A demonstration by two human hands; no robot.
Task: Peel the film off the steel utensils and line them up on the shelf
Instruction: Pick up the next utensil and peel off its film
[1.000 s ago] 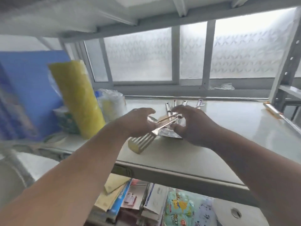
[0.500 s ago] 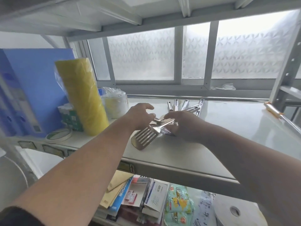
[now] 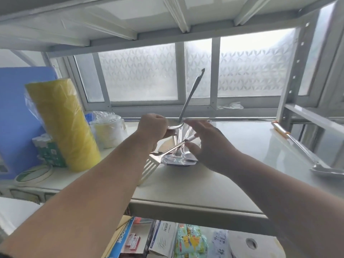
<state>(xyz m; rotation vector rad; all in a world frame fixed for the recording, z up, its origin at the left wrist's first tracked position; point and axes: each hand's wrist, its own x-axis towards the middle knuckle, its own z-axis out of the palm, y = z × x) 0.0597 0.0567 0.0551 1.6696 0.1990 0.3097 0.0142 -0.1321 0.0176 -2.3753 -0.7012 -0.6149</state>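
My left hand (image 3: 153, 127) is closed in a fist on a steel ladle (image 3: 189, 94), gripping it near the bowl. The long handle points up toward the window. Below it a slotted spatula (image 3: 150, 167) lies tilted across a pile of steel spoons (image 3: 176, 160) on the white shelf (image 3: 204, 192), its head at the front edge. My right hand (image 3: 204, 144) has its fingers spread at the spatula's handle end. Whether it grips the handle is unclear. Shiny film shows around the pile.
Another steel turner (image 3: 301, 149) lies at the shelf's right side. On the left stand a yellow roll (image 3: 63, 123), wrapped cups (image 3: 109, 129), a tissue pack (image 3: 50, 151), a tape ring (image 3: 33, 174) and a blue folder (image 3: 16, 108). Books and packets (image 3: 189, 241) fill the lower shelf.
My left hand closed on the ladle and lifted it out of the pile so its handle stands upright. My right hand's fingers spread apart at the spatula's handle.
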